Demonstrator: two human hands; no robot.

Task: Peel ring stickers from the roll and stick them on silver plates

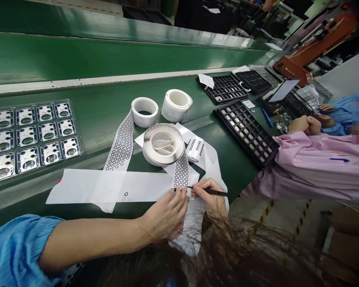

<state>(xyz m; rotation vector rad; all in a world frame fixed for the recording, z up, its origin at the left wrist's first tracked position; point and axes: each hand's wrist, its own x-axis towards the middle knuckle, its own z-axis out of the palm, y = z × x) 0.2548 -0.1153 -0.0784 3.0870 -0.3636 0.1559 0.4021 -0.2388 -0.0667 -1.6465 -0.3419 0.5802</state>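
a factory assembly line: long green conveyor bench (77, 59), parts trays (247, 131), smocked co-workers (317, 159) alongside.

Three white rolls of round-sticker tape (164, 144), four black gridded plastic trays (247, 132), one clear blister tray of metal plates (30, 137), one black tweezer (211, 191).

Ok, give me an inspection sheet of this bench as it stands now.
Surface: green bench, mostly covered near the hands.
Job's things: strip of black rings runs off a tape roll onto white liner; one ring sits alone on the liner.
Clutter: two white rolls, clear tray of metal plates, black trays.
Grippers: left hand presses the strip end; right hand holds black tweezers at it.
Cables: nothing seen.
Surroundings: person in pink sleeve at right, hands apart from this work.
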